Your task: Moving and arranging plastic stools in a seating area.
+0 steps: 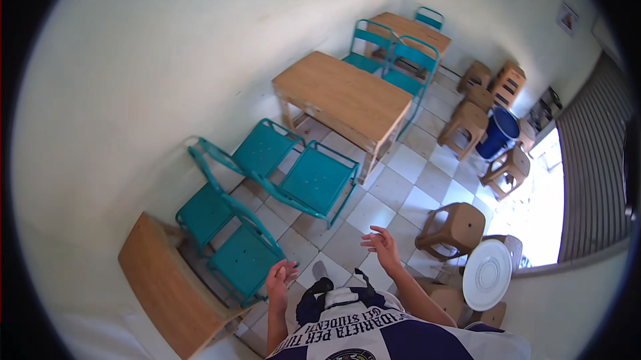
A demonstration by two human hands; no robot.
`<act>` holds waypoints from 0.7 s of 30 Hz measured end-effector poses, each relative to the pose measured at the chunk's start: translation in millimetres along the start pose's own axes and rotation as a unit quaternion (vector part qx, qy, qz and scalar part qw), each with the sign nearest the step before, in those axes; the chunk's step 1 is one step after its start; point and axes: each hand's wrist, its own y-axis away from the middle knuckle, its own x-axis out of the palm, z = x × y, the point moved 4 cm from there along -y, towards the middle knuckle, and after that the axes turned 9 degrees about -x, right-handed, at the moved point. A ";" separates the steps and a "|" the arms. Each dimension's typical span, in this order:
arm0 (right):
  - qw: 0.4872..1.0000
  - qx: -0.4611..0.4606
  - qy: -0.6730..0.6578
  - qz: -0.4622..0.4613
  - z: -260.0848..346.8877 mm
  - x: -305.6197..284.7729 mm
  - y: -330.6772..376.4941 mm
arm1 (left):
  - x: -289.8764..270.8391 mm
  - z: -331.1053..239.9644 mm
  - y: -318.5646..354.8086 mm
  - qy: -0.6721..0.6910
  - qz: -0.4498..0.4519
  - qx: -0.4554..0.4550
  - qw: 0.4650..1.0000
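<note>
My left hand (280, 277) is held in front of my body at the lower middle, its fingers loosely bent and nothing in them. The closest thing to it is a teal metal chair (247, 263) on its left; I cannot tell if they touch. My right hand (382, 248) is raised above the tiled floor (370, 213), fingers apart and empty. A dark strap or pouch (319, 301) hangs at my waist, between the two forearms.
Wooden tables (340, 93) and teal chairs (317, 176) line the left wall; another wooden table (167, 286) stands at lower left. On the right are brown plastic stools (457, 226), a blue bin (497, 132), a white round lid-like disc (487, 274) and a bright doorway with a shutter (594, 160).
</note>
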 end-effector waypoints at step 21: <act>0.915 -0.060 -0.060 -0.395 9.9 -87.3 2.3 | 203.5 -72.0 -201.0 -0.158 0.422 -0.084 0.889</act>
